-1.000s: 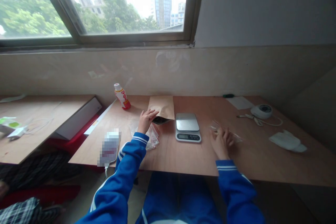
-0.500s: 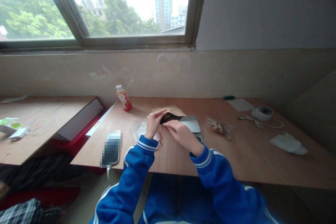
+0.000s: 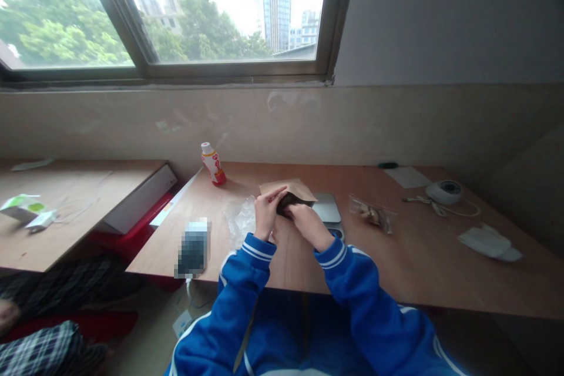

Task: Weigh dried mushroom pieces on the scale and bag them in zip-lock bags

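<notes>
Now no longer apart: left hand (image 3: pixel 265 217), right hand (image 3: pixel 311 227) clamped together on a kraft paper pouch (image 3: pixel 286 187), apparently dark-filled at the mouth, just beside a digital scale (image 3: pixel 326 207).

The left hand (image 3: pixel 265 217) stands nearly upright, its fingers curled over toward the right hand (image 3: pixel 311 228), which slants in low from the other side, fingertips just beside it. Both forearms angle inward, and blue sleeves (image 3: pixel 352 282) with white-striped cuffs end at the wrists.
</notes>
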Demonstrator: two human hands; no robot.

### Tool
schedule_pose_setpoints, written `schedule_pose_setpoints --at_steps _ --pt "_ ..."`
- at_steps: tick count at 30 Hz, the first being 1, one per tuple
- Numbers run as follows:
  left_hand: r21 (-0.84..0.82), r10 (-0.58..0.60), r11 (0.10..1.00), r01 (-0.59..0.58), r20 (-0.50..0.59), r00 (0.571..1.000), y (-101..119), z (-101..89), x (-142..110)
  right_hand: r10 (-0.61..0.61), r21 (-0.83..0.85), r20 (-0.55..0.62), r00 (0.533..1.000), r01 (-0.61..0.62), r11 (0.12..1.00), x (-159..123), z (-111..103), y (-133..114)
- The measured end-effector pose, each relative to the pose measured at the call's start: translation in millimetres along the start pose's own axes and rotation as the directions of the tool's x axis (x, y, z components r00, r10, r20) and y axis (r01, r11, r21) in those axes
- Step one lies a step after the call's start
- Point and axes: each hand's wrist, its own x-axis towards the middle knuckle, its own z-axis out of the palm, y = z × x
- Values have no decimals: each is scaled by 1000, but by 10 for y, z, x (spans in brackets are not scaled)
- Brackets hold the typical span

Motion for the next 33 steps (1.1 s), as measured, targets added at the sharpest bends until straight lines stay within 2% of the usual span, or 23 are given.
schedule_pose_setpoints --at_steps 2,4,10,13,15,17,19,22,25,27,29,32,33 --pt "-7 8 1000 -8 -2 1000 -8 4 10 -32 -78 47 998 35 996 -49 -50 -25" --pt "-4 15 1000 -15 -14 1000 -23 9 18 -79 -121 29 996 82 989 -105 -105 -64" --pt "20 20 1000 -19 -46 999 -64 -7 83 -159 -86 -260 952 142 986 -402 -394 -201" --pt "45 39 998 -37 -56 998 -65 -21 122 -133 -81 -414 901 109 991 -627 -607 -114" --pt "57 52 997 -48 -56 997 -61 -25 137 -100 -132 -539 837 33 991 -736 -707 65" --pt "56 52 997 -49 -52 997 -58 -27 140 -93 -215 -610 787 -52 975 -754 -731 327" --pt "53 42 998 -40 -49 998 -55 -29 133 -116 -310 -576 809 -85 947 -662 -671 630" --pt "55 29 998 -27 -38 999 -50 -39 118 -126 -443 -459 880 -103 890 -400 -490 1040" --pt "67 29 997 -27 -26 999 -44 -55 121 -107 -493 -380 919 -103 864 -218 -342 1257" --pt "71 35 997 -34 -13 999 -42 -64 137 -102 -491 -385 917 -109 865 -230 -317 1235" --pt "76 44 996 -43 -5 999 -43 -64 157 -126 -457 -454 882 -109 883 -335 -345 1058" --pt "82 44 996 -43 -7 999 -45 -40 165 -179 -328 -580 795 -27 944 -511 -406 574" --pt "80 37 996 -37 -8 999 -46 -27 158 -191 -277 -561 806 35 960 -535 -414 395"
